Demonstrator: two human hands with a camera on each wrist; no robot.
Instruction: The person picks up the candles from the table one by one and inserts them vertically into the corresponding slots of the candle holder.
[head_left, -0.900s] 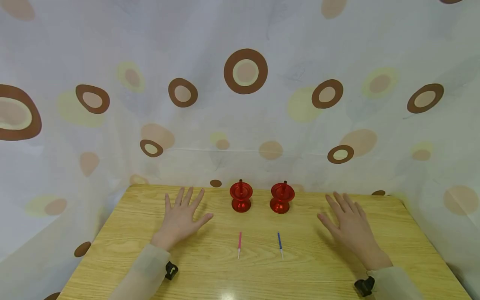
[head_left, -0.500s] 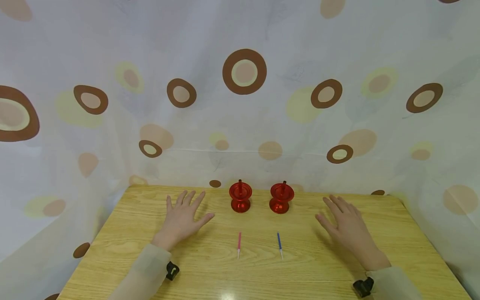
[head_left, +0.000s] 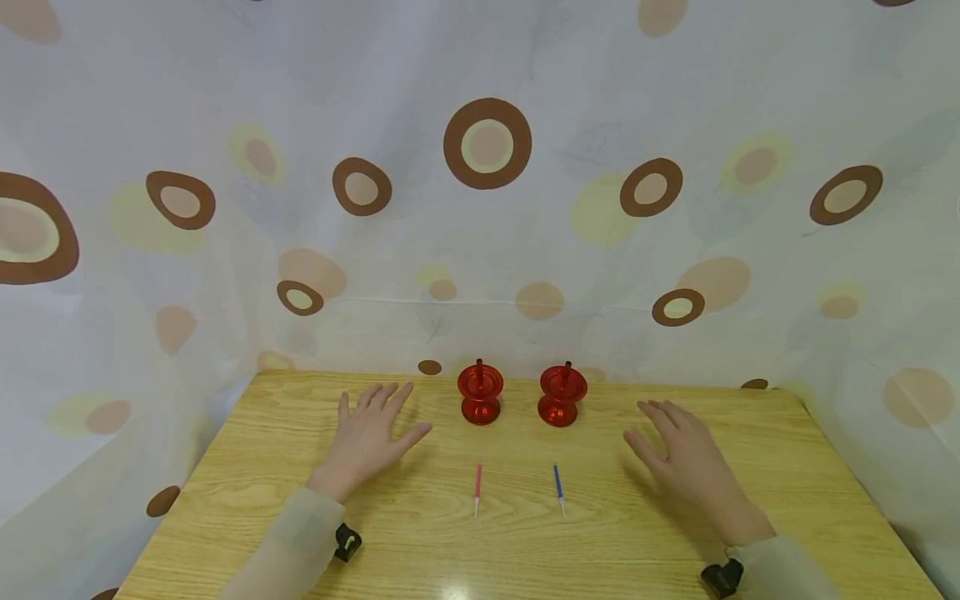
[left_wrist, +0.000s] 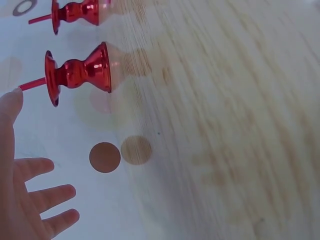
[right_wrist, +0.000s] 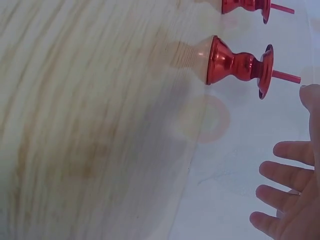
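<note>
Two shiny red metal holders, each with a dish top, a flared foot and a thin upright stem, stand at the back of the table: a left holder [head_left: 481,407] and a right holder [head_left: 558,410]. In front of them lie a pink candle [head_left: 478,482] and a blue candle [head_left: 558,481], each with a white tip towards me. My left hand [head_left: 365,442], fingers spread, is left of the pink candle and touches neither candle nor holder. To the right of the blue candle, my right hand [head_left: 690,457] holds nothing, its fingers extended and close together.
The wooden table [head_left: 517,558] ends at the back against a pale curtain [head_left: 487,250] printed with brown and yellow circles. Both wrists wear a small black device, the left device [head_left: 347,542] and the right device [head_left: 722,577].
My right hand has moved slightly left, its fingers drawing closer together. The left hand has shifted a little right. Holders and candles stay where they were on the table.
</note>
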